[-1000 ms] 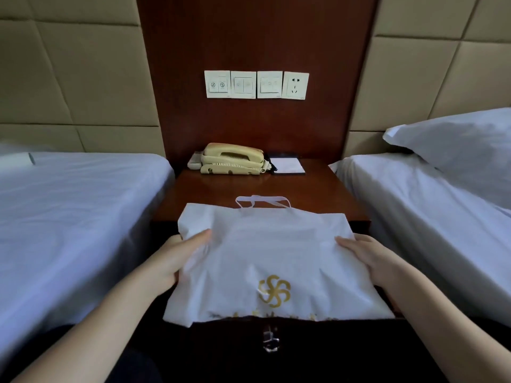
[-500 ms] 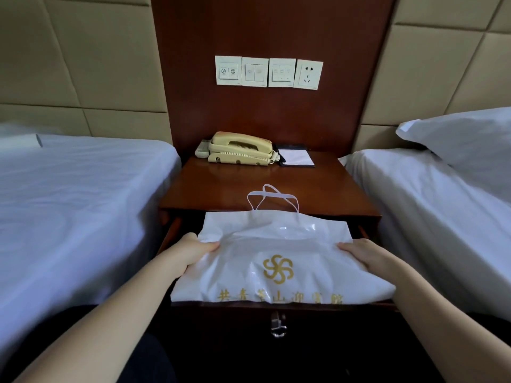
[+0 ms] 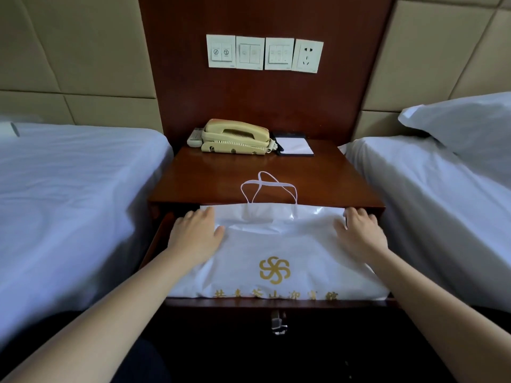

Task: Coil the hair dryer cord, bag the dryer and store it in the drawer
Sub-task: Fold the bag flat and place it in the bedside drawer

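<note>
A white plastic bag (image 3: 276, 244) with a gold logo and gold characters lies in the open drawer (image 3: 276, 303) of the wooden nightstand (image 3: 221, 178). Its loop handles (image 3: 268, 186) stick up over the nightstand's front edge. The hair dryer and its cord are hidden inside the bag. My left hand (image 3: 196, 233) rests flat on the bag's left upper corner, fingers spread. My right hand (image 3: 359, 233) lies flat on the right upper corner. Neither hand grips the bag.
A beige telephone (image 3: 235, 136), a remote (image 3: 195, 137) and a notepad (image 3: 294, 146) sit at the back of the nightstand. White beds flank it left (image 3: 69, 203) and right (image 3: 428, 189), with a pillow (image 3: 464, 120) at right. Switches and a socket (image 3: 307, 56) are on the wall panel.
The bag has gone down from above the nightstand's front into the drawer. Both hands slid from its sides to lie flat on its upper corners.
</note>
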{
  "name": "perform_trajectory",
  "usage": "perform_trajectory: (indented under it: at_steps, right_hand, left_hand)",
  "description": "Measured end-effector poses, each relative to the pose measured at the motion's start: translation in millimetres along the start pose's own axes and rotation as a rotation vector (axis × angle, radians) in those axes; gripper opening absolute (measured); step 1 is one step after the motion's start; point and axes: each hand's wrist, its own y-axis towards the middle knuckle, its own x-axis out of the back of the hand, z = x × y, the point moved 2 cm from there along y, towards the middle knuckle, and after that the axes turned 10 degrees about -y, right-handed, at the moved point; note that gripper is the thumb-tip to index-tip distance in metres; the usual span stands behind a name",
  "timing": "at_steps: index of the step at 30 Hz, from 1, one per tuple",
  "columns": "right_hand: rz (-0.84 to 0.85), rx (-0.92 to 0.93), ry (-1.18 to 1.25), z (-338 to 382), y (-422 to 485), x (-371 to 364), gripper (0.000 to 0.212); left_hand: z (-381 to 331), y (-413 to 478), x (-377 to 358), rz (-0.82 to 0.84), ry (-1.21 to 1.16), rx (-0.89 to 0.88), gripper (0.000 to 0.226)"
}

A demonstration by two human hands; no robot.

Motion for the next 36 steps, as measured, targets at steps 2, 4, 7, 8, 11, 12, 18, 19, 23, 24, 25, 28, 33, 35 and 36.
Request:
perform_trajectory:
  at_steps: [2,4,7,8,11,12,18,19,23,24,25,28,33,35,36]
  right_hand:
    - [-0.148,0.114,-0.034,17,-4,14,0.037]
    - [-0.228,0.264,0.033,39,-8,21,0.041]
    - [-0.179,0.429,0.078,68,-4,13,0.056]
    - [-0.151,0.447,0.074,75,1,6,0.059]
    - [-0.063,0.464,0.140,85,16,-13,0.062]
    - [-0.052,0.490,0.190,86,18,-18,0.065]
    - [-0.055,0.665,0.303,83,5,-32,0.065]
    - [-0.050,0.705,0.309,83,4,-32,0.062]
    - [-0.028,0.806,0.267,84,0,-30,0.057]
    - [0.010,0.804,0.254,85,-1,-30,0.058]
    - [0.067,0.787,0.242,86,-1,-29,0.055]
    - [0.300,0.650,0.190,87,7,-32,0.041]
    - [0.349,0.395,0.206,87,20,-33,0.045]
    - [0.309,0.443,0.228,83,12,-29,0.041]
    - [0.297,0.490,0.235,80,7,-27,0.040]
  left_hand:
    - [-20,1,4,0.014,-0.097,-0.151,0.046]
    - [-42,3,0,0.066,-0.152,-0.275,0.053]
    - [-58,13,-16,0.140,-0.146,-0.337,0.060]
    - [-58,17,-23,0.142,-0.120,-0.334,0.062]
    - [-53,22,-41,0.162,-0.129,-0.299,0.064]
    - [-51,21,-46,0.174,-0.145,-0.295,0.064]
    - [-48,8,-57,0.222,-0.125,-0.280,0.063]
    - [-49,6,-57,0.233,-0.126,-0.270,0.063]
    - [-51,5,-55,0.278,-0.123,-0.236,0.062]
    - [-51,6,-55,0.299,-0.123,-0.228,0.064]
    - [-51,9,-55,0.321,-0.126,-0.217,0.065]
    - [-51,20,-54,0.398,-0.148,-0.135,0.069]
    - [-51,32,-54,0.286,-0.170,-0.040,0.057]
    - [-51,29,-52,0.209,-0.175,-0.097,0.049]
    - [-51,25,-51,0.196,-0.180,-0.150,0.046]
